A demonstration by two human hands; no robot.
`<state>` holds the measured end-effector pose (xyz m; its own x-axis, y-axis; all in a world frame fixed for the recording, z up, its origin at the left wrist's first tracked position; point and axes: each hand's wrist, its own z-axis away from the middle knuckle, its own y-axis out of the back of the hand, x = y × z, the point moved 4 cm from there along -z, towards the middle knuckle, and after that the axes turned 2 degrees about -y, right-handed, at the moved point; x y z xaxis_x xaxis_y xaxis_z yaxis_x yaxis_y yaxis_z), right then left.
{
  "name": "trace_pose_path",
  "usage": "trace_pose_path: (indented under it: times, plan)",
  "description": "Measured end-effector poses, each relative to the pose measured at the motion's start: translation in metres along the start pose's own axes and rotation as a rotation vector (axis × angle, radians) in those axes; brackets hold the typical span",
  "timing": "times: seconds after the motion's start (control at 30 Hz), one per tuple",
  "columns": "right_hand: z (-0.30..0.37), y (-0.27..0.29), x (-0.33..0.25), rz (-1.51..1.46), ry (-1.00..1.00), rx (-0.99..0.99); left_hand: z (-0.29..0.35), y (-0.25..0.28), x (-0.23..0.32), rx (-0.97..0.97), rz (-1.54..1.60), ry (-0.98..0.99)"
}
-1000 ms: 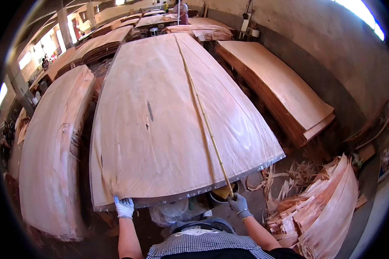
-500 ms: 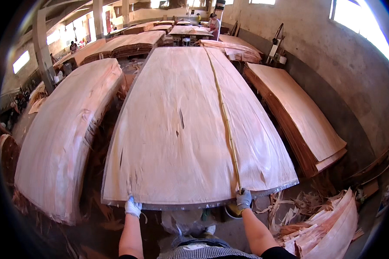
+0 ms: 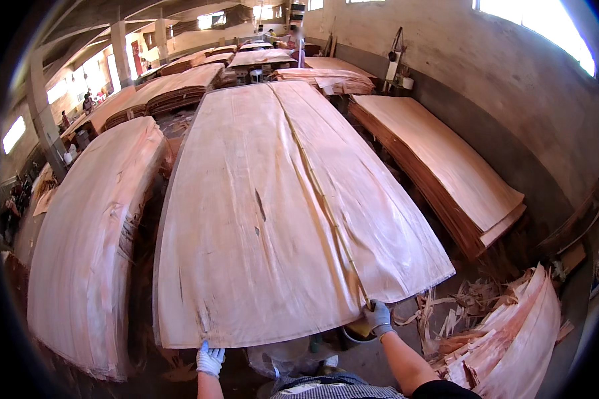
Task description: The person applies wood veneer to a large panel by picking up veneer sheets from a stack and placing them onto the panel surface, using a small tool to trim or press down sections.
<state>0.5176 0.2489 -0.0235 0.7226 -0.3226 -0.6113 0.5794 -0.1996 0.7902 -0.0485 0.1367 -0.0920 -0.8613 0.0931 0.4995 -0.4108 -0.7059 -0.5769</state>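
Note:
A large pale wood veneer sheet (image 3: 246, 266) lies on the work table before me, with a few dark splits in it. Lengthwise over its right part runs a long thin yellowish stick (image 3: 318, 189), and the veneer is creased beside it. My left hand (image 3: 210, 359), in a white glove, is closed on the sheet's near edge at the left corner. Gloved in grey-white, my right hand (image 3: 379, 316) closes round the stick's near end at the sheet's front edge. Whether it also grips the veneer is hard to see.
Stacks of veneer stand on the left (image 3: 90, 253) and right (image 3: 439, 159). Torn veneer scraps (image 3: 506, 332) heap at the lower right. Beneath the near edge, a bucket (image 3: 357, 336) sits by my right hand. Further back are more stacks and a person (image 3: 293, 43).
The sheet's near edge has come toward me with my left hand, covering the dark table rim that showed before. My right hand stays at the stick's end. The view has turned slightly right.

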Motion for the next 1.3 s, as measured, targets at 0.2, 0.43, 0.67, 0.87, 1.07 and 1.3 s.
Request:
trace_pose_path:
  times: [0.2,0.43,0.67,0.87,1.07,1.3]
  plan:
    - [0.050,0.016,0.053,-0.285,-0.030,-0.649,0.017,0.048,0.007,0.098,-0.215,0.045]
    - [-0.036,0.121,0.127,-0.337,-0.089,0.276,0.041,0.043,0.021,0.218,-0.498,-0.001]
    - [-0.138,0.181,0.251,0.048,-0.509,0.577,0.056,-0.055,0.003,0.092,-0.824,-0.001]
    - [-0.202,0.194,0.278,0.033,-0.580,0.573,0.106,-0.115,-0.032,0.017,-0.946,0.098]
    - [-0.222,0.198,0.289,0.086,-0.666,0.410,0.111,-0.120,-0.062,-0.005,-1.158,0.147]
    - [-0.176,0.199,0.205,0.283,-0.301,0.583,0.082,-0.188,-0.112,-0.238,-1.355,0.113]
